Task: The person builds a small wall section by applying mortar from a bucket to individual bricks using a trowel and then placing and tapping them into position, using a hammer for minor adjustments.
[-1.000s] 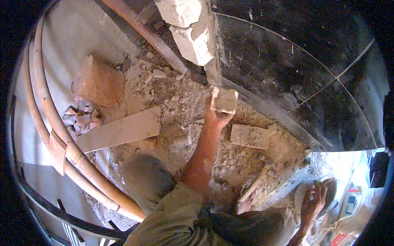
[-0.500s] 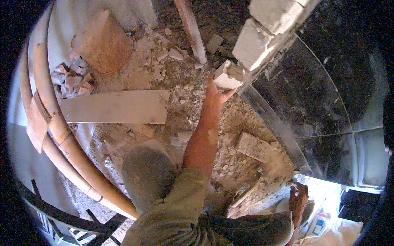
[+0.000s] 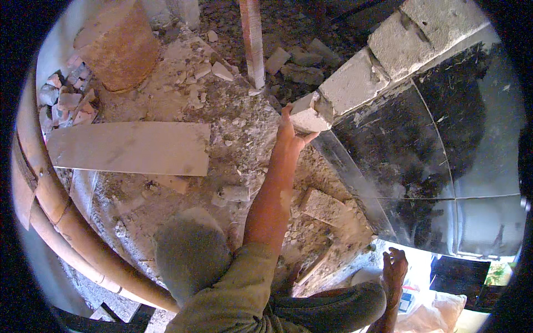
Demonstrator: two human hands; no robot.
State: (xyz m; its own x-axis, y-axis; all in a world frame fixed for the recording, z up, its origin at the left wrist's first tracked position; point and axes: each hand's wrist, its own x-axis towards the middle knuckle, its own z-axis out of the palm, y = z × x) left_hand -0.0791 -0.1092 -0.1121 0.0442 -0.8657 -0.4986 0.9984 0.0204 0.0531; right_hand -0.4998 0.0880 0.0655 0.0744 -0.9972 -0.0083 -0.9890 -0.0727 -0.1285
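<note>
With my left arm stretched out, my left hand [image 3: 291,134] grips a small pale block piece [image 3: 311,115], fingers on one side and thumb on the other. The piece has a rough, broken upper edge. It sits right at the near end of a row of pale blocks [image 3: 355,80]; whether it touches the end block I cannot tell. Over at the lower right, beside my bent knee [image 3: 355,304], my right hand [image 3: 395,266] is raised with bent fingers apart and nothing visible in it.
Dark glossy panels [image 3: 388,150] line the right below the blocks. Rubble covers the ground, with a loose block [image 3: 325,208] and a pale board [image 3: 133,147]. A rusty drum [image 3: 119,53], broken bricks [image 3: 69,102], an upright post [image 3: 252,47] and long tan poles [image 3: 94,238] stand around.
The view has shifted, bringing more of the block row into sight. The block piece, still in my left hand, has turned and is more in line with the row. My right hand's fingers have spread slightly.
</note>
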